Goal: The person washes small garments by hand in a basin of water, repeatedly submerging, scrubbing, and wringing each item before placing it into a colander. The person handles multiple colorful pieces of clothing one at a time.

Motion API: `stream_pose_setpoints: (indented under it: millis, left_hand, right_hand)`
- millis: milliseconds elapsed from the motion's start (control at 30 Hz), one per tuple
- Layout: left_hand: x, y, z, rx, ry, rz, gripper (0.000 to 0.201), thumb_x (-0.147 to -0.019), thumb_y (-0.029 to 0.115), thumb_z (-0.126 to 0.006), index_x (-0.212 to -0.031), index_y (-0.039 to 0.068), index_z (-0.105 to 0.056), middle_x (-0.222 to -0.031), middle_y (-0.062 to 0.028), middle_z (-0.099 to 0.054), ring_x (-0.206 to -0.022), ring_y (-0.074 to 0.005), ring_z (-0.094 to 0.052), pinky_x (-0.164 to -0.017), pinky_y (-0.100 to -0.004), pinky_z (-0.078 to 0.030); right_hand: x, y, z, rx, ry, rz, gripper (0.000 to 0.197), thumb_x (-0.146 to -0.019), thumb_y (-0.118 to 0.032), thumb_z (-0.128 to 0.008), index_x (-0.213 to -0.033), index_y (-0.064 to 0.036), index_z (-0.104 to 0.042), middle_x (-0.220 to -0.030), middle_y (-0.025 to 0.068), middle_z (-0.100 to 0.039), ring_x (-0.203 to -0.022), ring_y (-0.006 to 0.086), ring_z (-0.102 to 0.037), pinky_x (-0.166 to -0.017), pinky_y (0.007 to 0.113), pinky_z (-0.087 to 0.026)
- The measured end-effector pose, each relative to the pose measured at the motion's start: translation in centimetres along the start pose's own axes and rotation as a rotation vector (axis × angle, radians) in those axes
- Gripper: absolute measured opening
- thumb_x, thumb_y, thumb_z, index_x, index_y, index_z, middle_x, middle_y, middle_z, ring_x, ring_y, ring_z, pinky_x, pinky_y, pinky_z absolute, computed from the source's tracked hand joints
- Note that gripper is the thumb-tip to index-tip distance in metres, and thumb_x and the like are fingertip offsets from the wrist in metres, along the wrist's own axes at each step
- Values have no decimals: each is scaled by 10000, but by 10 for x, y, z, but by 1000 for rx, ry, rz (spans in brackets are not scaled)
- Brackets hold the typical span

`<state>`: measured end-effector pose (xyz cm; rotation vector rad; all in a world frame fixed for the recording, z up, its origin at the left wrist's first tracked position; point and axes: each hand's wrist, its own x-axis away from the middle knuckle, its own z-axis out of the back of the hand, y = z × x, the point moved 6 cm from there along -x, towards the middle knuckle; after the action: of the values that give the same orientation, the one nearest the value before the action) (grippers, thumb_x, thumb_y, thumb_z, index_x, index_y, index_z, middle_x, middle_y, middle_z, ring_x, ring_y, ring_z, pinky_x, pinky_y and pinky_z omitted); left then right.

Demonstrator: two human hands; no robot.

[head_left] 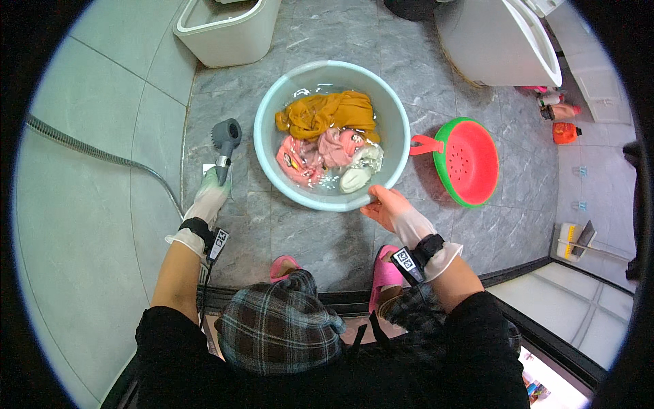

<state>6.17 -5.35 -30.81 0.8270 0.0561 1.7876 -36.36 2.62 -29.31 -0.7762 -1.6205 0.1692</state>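
Note:
A pale blue basin [264, 150] stands on the floor in front of me with water in it. Soaking inside are a mustard-yellow garment [330, 112], a pink garment with printed patches [300, 161] and a white piece of cloth [355, 178]. My left hand [210, 198], in a thin whitish glove, is closed around the handle of a grey shower head [226, 136], left of the basin. At the basin's near right rim, my right hand [388, 208], also gloved, grips the edge with its fingers. Both wrists carry a black strap with a small device.
A red and green colander [470, 163] with a red handle sits right of the basin. The metal hose [95, 153] runs along the left wall. White fixtures [228, 34] stand at the back, bottles [564, 132] at the far right. A dark sill [340, 300] crosses near my pink slippers.

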Motion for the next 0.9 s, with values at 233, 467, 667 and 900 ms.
stream_pose_setpoints:
  millis: [233, 467, 667, 900]
  left_hand:
    - [1, -8, -4, -168, -10, -82, 473, -846, 273, -609, -1247, 35, -533, -1101, -274, -641, -1037, -441, -615, -888, -474, -475]
    - [10, 34, 26, 55, 12, -56, 446, -867, 340, -632, -1186, 32, -583, -1045, -174, -694, -938, -313, -689, -802, -408, -534]
    - [47, 129, 45, 277, -84, -395, 462, -900, 353, -635, -1230, 35, -580, -1135, -167, -658, -1010, -274, -657, -883, -359, -503]
    - [59, 193, -22, -76, -177, -1028, 491, -857, 398, -641, -1229, 80, -608, -1280, -233, -568, -1213, -391, -510, -1064, -460, -375]
  right_hand:
    - [25, 33, 34, 61, 6, -159, 263, -918, -148, -573, -1113, 25, -535, -1042, 166, -641, -896, 276, -649, -778, 381, -561]
    - [57, 14, 35, 426, -1, -295, 367, -926, -311, -638, -1096, 6, -565, -972, 124, -660, -856, 205, -665, -728, 303, -554]
    - [54, -69, -9, 885, -350, 91, 328, -926, -356, -618, -1064, -59, -625, -871, 109, -667, -858, 189, -665, -735, 301, -520]
    - [3, -65, -108, 1606, -535, 1150, 378, -758, -151, -686, -1116, -45, -626, -1020, 153, -639, -1008, 332, -616, -866, 428, -503]
